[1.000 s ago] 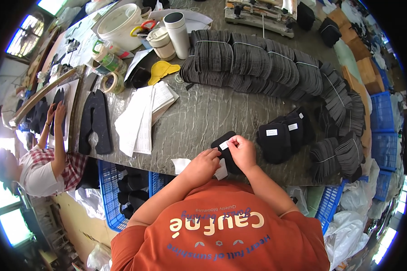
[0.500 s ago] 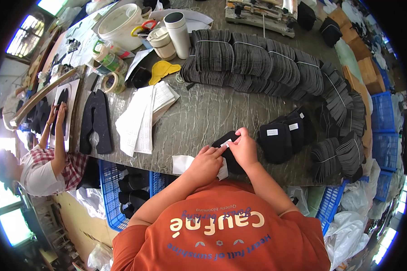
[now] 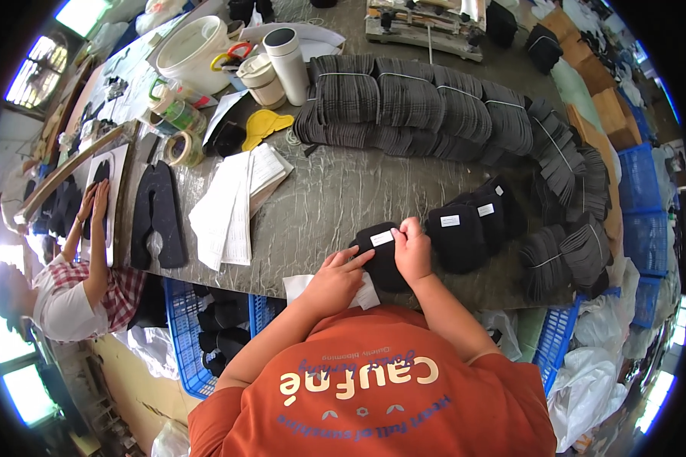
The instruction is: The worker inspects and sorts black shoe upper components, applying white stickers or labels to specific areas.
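Right now a black insole [image 3: 379, 259] lies at the near edge of the table [image 3: 320, 206], with a small white label [image 3: 382, 238] on its top end. The left hand [image 3: 335, 282] lays flat fingers on the insole just under the label, and the right hand [image 3: 413, 250] pinches the label's end with bent fingers. I think the label could go on crooked or wrinkled if the insole slides, or land unlike those on the labelled pile [image 3: 465, 225] just beside it.
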A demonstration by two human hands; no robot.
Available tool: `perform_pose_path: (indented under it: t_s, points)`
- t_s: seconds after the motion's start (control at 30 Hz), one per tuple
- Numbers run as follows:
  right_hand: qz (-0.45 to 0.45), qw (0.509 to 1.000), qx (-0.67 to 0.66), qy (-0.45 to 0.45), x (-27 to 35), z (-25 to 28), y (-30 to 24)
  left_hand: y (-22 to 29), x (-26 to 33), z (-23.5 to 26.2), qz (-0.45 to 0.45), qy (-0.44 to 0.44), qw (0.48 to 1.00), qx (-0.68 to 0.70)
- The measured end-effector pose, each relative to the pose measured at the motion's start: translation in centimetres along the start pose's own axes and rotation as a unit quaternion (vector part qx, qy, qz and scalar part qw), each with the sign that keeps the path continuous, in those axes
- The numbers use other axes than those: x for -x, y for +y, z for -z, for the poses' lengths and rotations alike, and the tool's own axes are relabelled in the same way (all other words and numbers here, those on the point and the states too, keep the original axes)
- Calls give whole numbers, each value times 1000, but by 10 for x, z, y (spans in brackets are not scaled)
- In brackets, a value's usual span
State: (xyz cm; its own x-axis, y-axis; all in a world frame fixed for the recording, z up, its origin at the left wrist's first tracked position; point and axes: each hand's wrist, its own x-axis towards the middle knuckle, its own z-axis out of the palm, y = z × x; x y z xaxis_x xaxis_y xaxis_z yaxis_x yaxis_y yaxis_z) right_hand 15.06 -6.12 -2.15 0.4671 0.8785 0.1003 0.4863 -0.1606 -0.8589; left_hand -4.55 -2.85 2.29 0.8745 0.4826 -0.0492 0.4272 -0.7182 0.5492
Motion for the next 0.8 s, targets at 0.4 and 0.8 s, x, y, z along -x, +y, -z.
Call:
perform_pose_path:
  t_s: [0.4, 0.8]
  points:
    - [49, 969, -18, -240, 8, 56, -43, -4, -13, 11, 118, 128, 961, 215]
    - [-117, 923, -212, -298, 20, 11, -45, -10, -12, 31, 283, 82, 881, 371]
